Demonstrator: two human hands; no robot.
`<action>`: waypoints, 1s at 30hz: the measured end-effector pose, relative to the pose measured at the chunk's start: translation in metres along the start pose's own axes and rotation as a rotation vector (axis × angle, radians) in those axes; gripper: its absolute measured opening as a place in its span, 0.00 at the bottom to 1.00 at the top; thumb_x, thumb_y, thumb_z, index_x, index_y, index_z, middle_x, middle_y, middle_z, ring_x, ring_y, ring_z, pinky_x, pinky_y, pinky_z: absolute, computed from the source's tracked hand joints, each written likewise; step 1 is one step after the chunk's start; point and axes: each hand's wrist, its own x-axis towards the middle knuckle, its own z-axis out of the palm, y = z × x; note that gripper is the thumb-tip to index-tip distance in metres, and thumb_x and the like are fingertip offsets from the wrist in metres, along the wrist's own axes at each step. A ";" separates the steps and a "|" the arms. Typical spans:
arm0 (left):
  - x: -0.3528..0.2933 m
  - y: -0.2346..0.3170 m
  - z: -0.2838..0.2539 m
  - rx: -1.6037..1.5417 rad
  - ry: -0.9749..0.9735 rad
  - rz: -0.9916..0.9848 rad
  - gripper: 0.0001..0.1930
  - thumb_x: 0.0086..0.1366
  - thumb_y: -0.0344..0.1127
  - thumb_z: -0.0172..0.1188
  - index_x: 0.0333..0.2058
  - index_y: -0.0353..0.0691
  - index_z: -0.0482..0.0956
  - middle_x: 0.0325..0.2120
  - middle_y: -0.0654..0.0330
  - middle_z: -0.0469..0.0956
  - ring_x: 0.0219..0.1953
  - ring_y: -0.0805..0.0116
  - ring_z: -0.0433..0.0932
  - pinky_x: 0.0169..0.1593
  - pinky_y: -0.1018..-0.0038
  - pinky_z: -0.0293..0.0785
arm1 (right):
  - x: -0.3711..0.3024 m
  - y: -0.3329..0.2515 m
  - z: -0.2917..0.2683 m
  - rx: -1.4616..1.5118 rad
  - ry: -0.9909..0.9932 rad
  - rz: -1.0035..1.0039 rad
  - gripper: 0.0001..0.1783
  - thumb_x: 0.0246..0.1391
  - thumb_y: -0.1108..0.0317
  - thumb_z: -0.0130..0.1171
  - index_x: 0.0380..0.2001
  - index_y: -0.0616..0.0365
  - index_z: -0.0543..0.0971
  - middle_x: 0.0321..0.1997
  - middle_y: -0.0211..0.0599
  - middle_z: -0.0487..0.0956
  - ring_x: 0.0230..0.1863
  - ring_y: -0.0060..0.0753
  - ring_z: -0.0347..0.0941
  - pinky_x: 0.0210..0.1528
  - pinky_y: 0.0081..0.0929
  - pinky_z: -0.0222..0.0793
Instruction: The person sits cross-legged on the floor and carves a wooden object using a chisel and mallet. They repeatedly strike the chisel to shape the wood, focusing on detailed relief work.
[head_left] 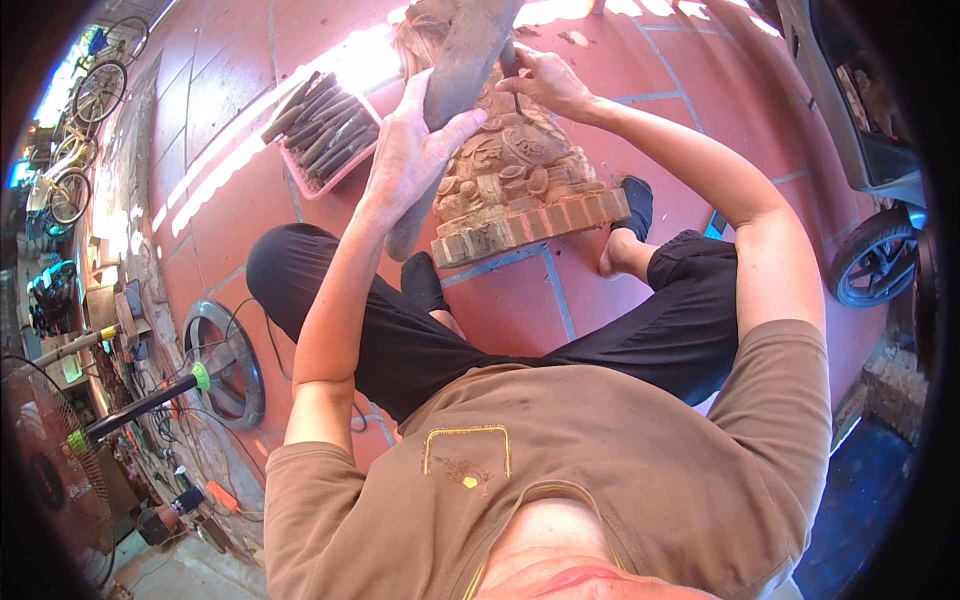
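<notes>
Brown shirt (590,430) cloth is nearest. Near the tiled floor's (215,235) left edge sits a fan's round base (235,370); farther in, a pink basket (302,178) holds dark slender tools (325,130). Next, the left hand (408,150) grips a tapering wooden club (468,60), slanting across the carving (515,175), which rests between the feet, well inside that edge. Rightward, the right hand (552,88) pinches a dark tool (510,65). Carving seems under way; a stroke calls for steadying its tip, contact unclear.
</notes>
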 end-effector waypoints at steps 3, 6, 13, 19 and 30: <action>0.000 0.005 -0.001 -0.056 0.014 -0.034 0.39 0.62 0.48 0.68 0.63 0.28 0.64 0.49 0.38 0.80 0.53 0.49 0.80 0.58 0.61 0.73 | 0.003 0.002 0.004 -0.002 0.023 -0.063 0.28 0.55 0.54 0.69 0.48 0.65 0.74 0.38 0.54 0.82 0.41 0.50 0.80 0.45 0.42 0.73; 0.002 -0.003 -0.001 0.012 -0.010 -0.092 0.38 0.62 0.49 0.68 0.62 0.28 0.65 0.47 0.39 0.81 0.52 0.51 0.80 0.57 0.61 0.73 | 0.004 -0.002 0.003 -0.003 0.007 -0.061 0.27 0.55 0.55 0.68 0.47 0.65 0.74 0.38 0.53 0.82 0.41 0.52 0.79 0.45 0.42 0.73; 0.002 -0.010 -0.004 -0.025 0.042 -0.011 0.34 0.62 0.48 0.67 0.58 0.30 0.67 0.43 0.40 0.82 0.47 0.54 0.82 0.53 0.60 0.76 | 0.003 -0.014 -0.002 -0.054 -0.062 -0.089 0.25 0.56 0.56 0.68 0.47 0.63 0.72 0.37 0.52 0.81 0.41 0.51 0.79 0.44 0.44 0.72; 0.008 -0.018 -0.002 0.145 0.019 -0.119 0.34 0.63 0.50 0.65 0.57 0.28 0.67 0.41 0.42 0.83 0.45 0.53 0.83 0.51 0.60 0.76 | 0.004 -0.021 -0.002 -0.115 -0.078 -0.096 0.25 0.56 0.56 0.67 0.43 0.64 0.70 0.35 0.56 0.80 0.41 0.55 0.78 0.43 0.45 0.71; -0.005 -0.009 -0.007 -0.085 -0.015 -0.117 0.32 0.63 0.48 0.67 0.56 0.29 0.69 0.41 0.49 0.81 0.44 0.63 0.80 0.51 0.66 0.75 | -0.006 -0.012 -0.009 -0.201 -0.096 -0.127 0.15 0.58 0.67 0.64 0.43 0.61 0.73 0.34 0.52 0.82 0.38 0.53 0.81 0.41 0.43 0.72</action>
